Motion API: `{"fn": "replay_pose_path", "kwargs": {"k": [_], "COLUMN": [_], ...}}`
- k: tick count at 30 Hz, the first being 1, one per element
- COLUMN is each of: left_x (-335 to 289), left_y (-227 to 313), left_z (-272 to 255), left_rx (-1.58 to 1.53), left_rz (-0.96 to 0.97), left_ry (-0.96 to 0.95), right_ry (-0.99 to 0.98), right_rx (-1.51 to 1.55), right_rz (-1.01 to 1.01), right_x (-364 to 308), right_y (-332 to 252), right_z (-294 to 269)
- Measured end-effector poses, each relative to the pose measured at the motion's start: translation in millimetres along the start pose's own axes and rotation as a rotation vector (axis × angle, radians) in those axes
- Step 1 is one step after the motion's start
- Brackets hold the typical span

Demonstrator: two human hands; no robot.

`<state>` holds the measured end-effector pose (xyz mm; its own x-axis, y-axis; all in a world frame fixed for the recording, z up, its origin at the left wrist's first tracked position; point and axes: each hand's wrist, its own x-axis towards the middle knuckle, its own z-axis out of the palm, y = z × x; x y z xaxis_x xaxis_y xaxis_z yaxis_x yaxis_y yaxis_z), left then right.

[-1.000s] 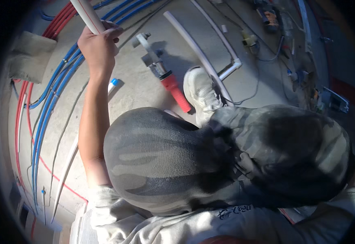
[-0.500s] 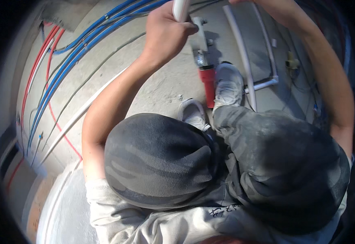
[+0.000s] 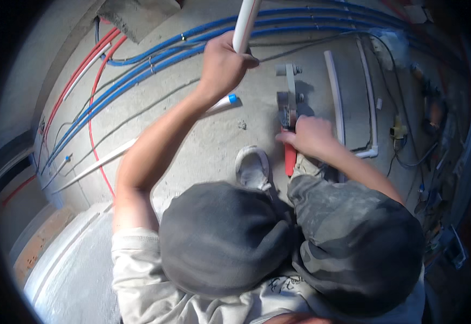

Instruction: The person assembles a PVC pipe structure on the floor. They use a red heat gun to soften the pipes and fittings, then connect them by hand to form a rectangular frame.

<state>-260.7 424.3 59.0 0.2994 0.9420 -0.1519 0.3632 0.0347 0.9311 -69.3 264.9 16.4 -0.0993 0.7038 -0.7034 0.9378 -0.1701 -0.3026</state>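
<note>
My left hand (image 3: 222, 67) is raised and closed around a white plastic pipe (image 3: 244, 24) that runs up out of the top of the picture. My right hand (image 3: 306, 136) is down at the floor, closed on the red handle of a pipe welding tool (image 3: 287, 116) whose grey metal head points away from me. My knees in camouflage trousers (image 3: 354, 232) fill the lower middle, and one white shoe (image 3: 252, 167) shows just left of the tool.
Blue hoses (image 3: 154, 54) and red hoses (image 3: 76, 81) run in bundles over the concrete floor at left and top. White pipe lengths (image 3: 337, 97) with an elbow lie right of the tool. A blue-capped white pipe (image 3: 111, 156) lies at left. Cables and small tools clutter the right.
My right hand came down from above and took hold of the red-handled tool. My left hand stayed on the white pipe while the view swung, bringing the hoses higher in the picture.
</note>
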Motion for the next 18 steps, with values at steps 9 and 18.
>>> {"fn": "replay_pose_path", "kwargs": {"k": [9,18], "left_x": [-22.9,-17.7], "left_y": [-36.4,-55.1], "left_z": [27.7,10.5], "left_rx": [-0.468,-0.416], "left_rz": [-0.142,-0.169], "left_ry": [0.181,0.279], "right_ry": [0.14,0.302], "right_rx": [0.091,0.161], "right_rz": [0.252,0.256], "right_x": [-1.9,-2.6], "right_y": [-13.3,-16.5], "right_z": [54.3,76.9]}}
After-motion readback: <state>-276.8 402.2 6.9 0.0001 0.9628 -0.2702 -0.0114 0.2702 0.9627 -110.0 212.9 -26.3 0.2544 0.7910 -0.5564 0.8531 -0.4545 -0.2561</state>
